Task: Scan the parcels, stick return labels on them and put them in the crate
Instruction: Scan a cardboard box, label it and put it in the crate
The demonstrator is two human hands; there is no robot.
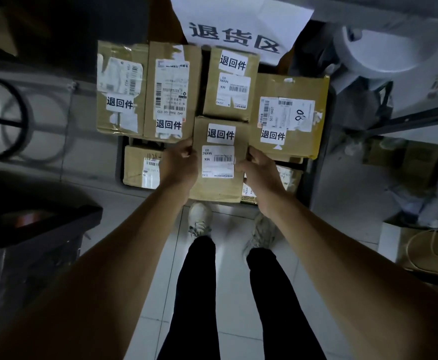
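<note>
Head view: left hand (179,165) and right hand (258,168) each have their grip curled on a side edge of the small brown cardboard parcel (219,162) with white return label (221,134), frame centre, over the dark crate (316,175) of labelled parcels. Lower it level into the front gap, label up, fingers clear of neighbouring boxes

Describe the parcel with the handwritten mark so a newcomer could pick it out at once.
Start at the big white paper sign with bold black characters at the top. Below it, brown cardboard parcels fill a dark crate. The wide flat cardboard parcel at the right edge is the only one with "00" scrawled by hand on its white shipping label.
</note>
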